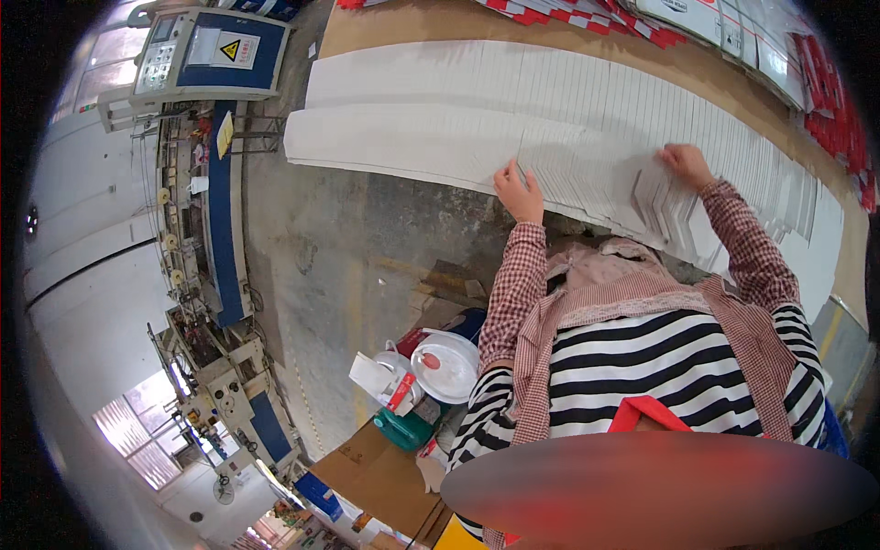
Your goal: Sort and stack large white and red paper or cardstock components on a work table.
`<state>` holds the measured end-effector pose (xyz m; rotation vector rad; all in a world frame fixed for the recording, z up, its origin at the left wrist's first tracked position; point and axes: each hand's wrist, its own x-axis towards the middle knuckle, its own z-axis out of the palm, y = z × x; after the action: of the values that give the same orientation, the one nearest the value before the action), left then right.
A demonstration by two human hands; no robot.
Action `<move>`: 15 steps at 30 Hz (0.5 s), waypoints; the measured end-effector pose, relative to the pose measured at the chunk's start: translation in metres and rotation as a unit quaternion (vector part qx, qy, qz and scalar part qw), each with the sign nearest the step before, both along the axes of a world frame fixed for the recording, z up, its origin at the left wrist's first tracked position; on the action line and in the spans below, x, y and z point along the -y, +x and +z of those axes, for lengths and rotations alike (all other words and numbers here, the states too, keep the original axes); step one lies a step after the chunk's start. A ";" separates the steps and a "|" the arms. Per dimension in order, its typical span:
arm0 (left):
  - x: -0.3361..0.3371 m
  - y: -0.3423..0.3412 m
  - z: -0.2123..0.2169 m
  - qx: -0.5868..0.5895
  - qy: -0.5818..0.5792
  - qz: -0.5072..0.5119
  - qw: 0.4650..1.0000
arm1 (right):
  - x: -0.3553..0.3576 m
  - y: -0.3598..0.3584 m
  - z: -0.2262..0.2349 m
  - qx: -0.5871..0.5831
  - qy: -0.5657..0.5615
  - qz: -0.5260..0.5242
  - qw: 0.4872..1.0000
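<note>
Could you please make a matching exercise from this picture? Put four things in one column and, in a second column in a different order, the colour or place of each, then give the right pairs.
Things
1. flat white card sheets
2. left hand
3. right hand
4. round white lid

Place or colour
A. on the floor side, beside a green container
B. spread in overlapping rows across the brown table
C. on the sheets' near edge
D. lifting a fanned bunch of sheets

Pairs: 1-B, 2-C, 3-D, 4-A

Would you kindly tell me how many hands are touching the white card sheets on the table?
2. The left hand rests on the near edge of the fanned white card sheets; the right hand grips a few sheets further right. None look hidden.
</note>
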<state>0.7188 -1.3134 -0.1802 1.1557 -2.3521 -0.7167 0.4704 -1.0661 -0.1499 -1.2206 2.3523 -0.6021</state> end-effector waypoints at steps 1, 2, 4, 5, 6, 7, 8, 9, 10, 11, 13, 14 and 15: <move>-0.002 0.000 0.000 0.001 0.003 -0.001 1.000 | 0.001 -0.010 0.009 -0.011 -0.017 -0.024 1.000; -0.002 0.001 0.000 0.011 -0.013 -0.009 1.000 | 0.009 -0.018 0.019 -0.013 0.001 -0.020 1.000; -0.004 0.001 0.002 0.022 -0.027 -0.021 0.999 | 0.021 -0.021 0.018 -0.001 0.004 -0.022 1.000; -0.006 0.000 0.003 0.035 -0.029 -0.024 0.999 | 0.023 -0.023 0.018 0.009 0.005 -0.022 1.000; -0.008 -0.001 0.005 0.049 -0.032 -0.027 0.998 | 0.027 -0.019 0.012 -0.014 0.009 -0.001 1.000; -0.007 -0.001 0.007 0.050 -0.034 -0.028 0.998 | 0.030 -0.013 0.000 -0.012 0.007 -0.003 1.000; -0.008 -0.002 0.008 0.048 -0.045 -0.038 0.997 | 0.032 -0.006 -0.012 -0.029 0.010 0.006 1.000; -0.008 -0.003 0.008 0.046 -0.056 -0.049 0.996 | 0.030 -0.004 -0.021 -0.045 0.013 0.014 0.999; -0.007 -0.001 0.008 0.049 -0.058 -0.048 0.996 | 0.032 0.000 -0.024 -0.063 0.018 0.030 0.997; -0.007 -0.001 0.009 0.042 -0.055 -0.047 0.997 | 0.035 0.001 -0.026 -0.060 0.015 0.030 0.998; -0.005 0.000 0.011 0.035 -0.051 -0.049 0.997 | 0.035 -0.001 -0.031 -0.077 0.025 0.064 0.995; -0.005 0.000 0.012 0.034 -0.045 -0.049 0.997 | 0.033 0.000 -0.035 -0.076 0.025 0.063 0.995; -0.005 0.000 0.014 0.032 -0.038 -0.049 0.998 | 0.032 0.002 -0.039 -0.084 0.008 0.069 0.994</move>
<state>0.7192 -1.3081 -0.1665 1.0516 -2.4817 -0.6252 0.4726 -1.0978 -0.1890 -1.4653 2.3766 -0.4505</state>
